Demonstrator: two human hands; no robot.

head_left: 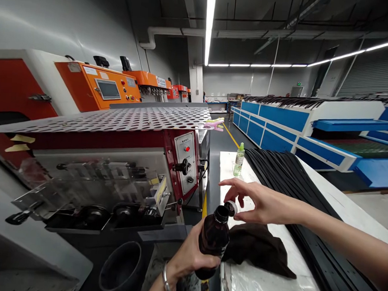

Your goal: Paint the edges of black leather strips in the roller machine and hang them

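Observation:
My left hand (189,257) grips a dark brown plastic bottle (213,237) around its body, and the bottle's mouth is uncapped and tilted slightly. Just above that mouth, my right hand (258,203) pinches a small bottle cap (231,208) with white edging between its fingertips. The cap is beside the opening and not seated on it. Under my right hand, a crumpled dark cloth (256,249) lies on a white-covered table (265,286). Farther along the table stands a small clear bottle with a green cap (239,160).
Long black rubber strips (276,166) lie in a bundle along the table's right side. To the left stands a red and grey machine (183,162) under a perforated metal sheet (118,118). A black bucket (122,266) sits low down, and a blue conveyor machine (278,123) runs at the right.

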